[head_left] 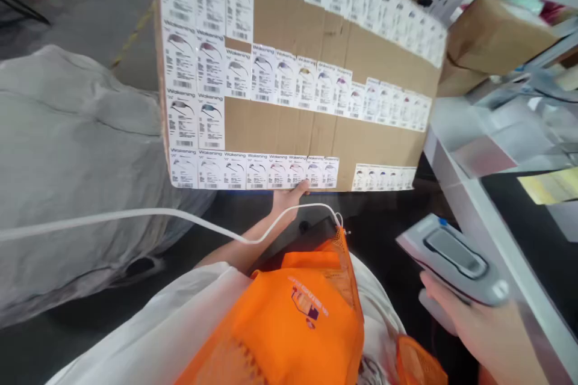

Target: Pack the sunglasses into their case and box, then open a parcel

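My left hand [289,197] is closed on the bottom edge of a large cardboard sheet [280,129], its thumb on the front face. Rows of white labels [180,57] cover much of the sheet, each with a picture of glasses, small print and a barcode; many read "Wakening". At the lower right, my right hand [478,325] is wrapped round the handle of a grey and white barcode scanner [456,258]. The scanner's head points up and left toward the sheet, apart from it. Some fingers of the right hand are hidden behind the handle.
A big grey stuffed sack [76,174] stands on the left. A white cable [171,212] crosses in front of me to my orange vest [307,307]. To the right are a table edge [492,210], papers [551,185] and shelves with a cardboard box [497,33].
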Demonstrator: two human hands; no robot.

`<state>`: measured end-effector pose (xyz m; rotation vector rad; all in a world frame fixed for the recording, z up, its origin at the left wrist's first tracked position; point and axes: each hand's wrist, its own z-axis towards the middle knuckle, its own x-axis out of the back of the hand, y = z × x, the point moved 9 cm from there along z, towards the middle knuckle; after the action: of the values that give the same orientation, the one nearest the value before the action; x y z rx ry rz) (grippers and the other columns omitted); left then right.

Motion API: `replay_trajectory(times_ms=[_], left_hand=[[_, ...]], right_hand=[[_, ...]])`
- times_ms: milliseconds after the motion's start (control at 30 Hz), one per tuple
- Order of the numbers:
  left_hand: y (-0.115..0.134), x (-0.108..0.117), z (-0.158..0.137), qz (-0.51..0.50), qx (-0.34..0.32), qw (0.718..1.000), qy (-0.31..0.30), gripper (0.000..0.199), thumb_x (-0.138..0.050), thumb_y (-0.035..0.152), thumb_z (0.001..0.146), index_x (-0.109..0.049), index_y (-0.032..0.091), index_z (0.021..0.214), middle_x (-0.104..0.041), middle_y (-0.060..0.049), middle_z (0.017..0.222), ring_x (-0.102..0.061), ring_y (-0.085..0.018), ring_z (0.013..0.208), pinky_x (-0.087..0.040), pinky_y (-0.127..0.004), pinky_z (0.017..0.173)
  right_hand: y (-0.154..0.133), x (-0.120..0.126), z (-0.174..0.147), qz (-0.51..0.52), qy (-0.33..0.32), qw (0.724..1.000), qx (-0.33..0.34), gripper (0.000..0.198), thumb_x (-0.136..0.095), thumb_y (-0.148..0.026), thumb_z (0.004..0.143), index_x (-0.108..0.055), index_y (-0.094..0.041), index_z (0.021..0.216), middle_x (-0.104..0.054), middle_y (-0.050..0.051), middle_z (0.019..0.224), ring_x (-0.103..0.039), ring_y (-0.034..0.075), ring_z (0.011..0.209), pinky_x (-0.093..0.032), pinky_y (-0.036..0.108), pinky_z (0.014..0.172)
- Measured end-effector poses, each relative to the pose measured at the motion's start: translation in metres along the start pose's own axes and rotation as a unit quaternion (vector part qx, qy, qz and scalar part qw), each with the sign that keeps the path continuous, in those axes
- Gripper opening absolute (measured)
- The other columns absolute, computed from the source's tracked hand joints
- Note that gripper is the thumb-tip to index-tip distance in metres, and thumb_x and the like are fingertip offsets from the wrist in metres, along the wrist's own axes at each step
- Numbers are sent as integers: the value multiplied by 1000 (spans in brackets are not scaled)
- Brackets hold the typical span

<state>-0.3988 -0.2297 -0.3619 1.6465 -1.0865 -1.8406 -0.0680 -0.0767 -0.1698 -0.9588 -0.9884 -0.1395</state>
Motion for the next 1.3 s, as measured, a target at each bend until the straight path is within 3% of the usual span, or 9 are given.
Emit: replay_trajectory(times_ms=[167,333,467,533,800,1000,1133,1300], left_hand=[[5,-56,-19,13,-6,998,-59,48,-97,53,62,-71,16,77,-69,-2,74,-63,-15,65,-57,-24,57],[7,-79,-40,-2,-14,998,-68,51,-97,58,60,-71,17,78,-70,-3,74,-65,-16,66,-58,-25,57],[9,-81,-47,5,-23,997,-76,50,-95,58,64,-67,17,72,-68,-2,69,-64,-15,63,-59,-26,61],[10,-80,-48,16,-30,996,-81,48,-93,58,67,-68,17,72,-68,-2,70,-64,-16,64,-59,-26,61],[9,-72,-44,22,-15,998,-51,49,-95,57,63,-69,18,77,-67,-3,75,-65,-18,68,-58,-27,59],[6,-73,-43,-3,-4,999,-40,49,-95,56,63,-69,16,75,-67,-4,77,-62,-15,66,-55,-25,57],[3,-73,-41,-5,-2,999,-36,43,-95,49,64,-71,16,78,-68,-3,78,-61,-15,67,-54,-24,58],[-4,-70,-40,-14,13,1000,6,56,-99,53,53,-72,16,86,-72,-5,84,-64,-17,71,-54,-24,56]], right_hand=[[-27,-22,13,33,-37,997,51,20,-73,-41,80,-84,-26,86,-80,2,91,-78,29,85,-66,28,66],[-38,-24,7,8,-31,997,66,22,-68,-38,85,-83,-22,87,-79,3,80,-77,24,74,-62,25,66],[-35,-22,-2,-7,-32,997,72,25,-67,-37,86,-83,-22,98,-80,5,94,-78,25,88,-62,26,76],[-29,-21,-6,-18,-30,998,59,27,-67,-38,87,-83,-21,101,-80,6,99,-78,26,91,-62,26,74],[-14,-21,-17,24,-59,998,-10,28,-68,-41,86,-82,-19,94,-78,6,84,-74,23,72,-59,25,62],[-10,-9,-22,54,-34,997,-40,30,-72,-42,85,-82,-18,101,-79,7,90,-76,25,82,-62,25,71],[-5,-6,-26,42,-45,996,-58,25,-73,-41,84,-81,-19,92,-77,5,79,-72,22,68,-59,24,60],[-9,-4,-32,33,-43,995,-79,25,-71,-42,83,-80,-20,87,-72,2,68,-66,19,58,-55,23,52]])
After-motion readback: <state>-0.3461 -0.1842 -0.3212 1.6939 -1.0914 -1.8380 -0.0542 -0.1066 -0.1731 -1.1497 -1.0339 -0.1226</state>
